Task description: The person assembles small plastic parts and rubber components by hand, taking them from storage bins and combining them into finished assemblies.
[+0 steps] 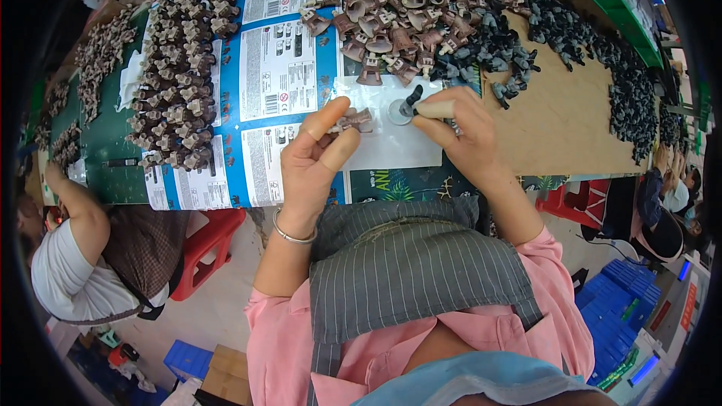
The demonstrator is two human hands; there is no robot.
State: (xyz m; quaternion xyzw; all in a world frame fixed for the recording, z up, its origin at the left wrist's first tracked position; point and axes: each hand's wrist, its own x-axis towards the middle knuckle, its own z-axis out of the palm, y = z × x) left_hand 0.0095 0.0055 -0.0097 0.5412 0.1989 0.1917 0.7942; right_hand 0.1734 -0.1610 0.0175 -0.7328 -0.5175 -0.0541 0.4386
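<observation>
Left hand (310,152): thumb and fingers pinched on brown part (361,117), above pale sheet
Right hand (470,134): thumb and finger pinched on dark grey part (411,100), at round dish; dipping in or just above, can't quite tell
Pale sheet (376,153): under dish (398,114)
Beyond sheet: 2 piles, brown parts (391,19) and, right of those, dark parts (485,49)

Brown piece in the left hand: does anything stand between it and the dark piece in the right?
A round dish lies by the dark piece; nothing else visible stands between that and the brown piece.
</observation>
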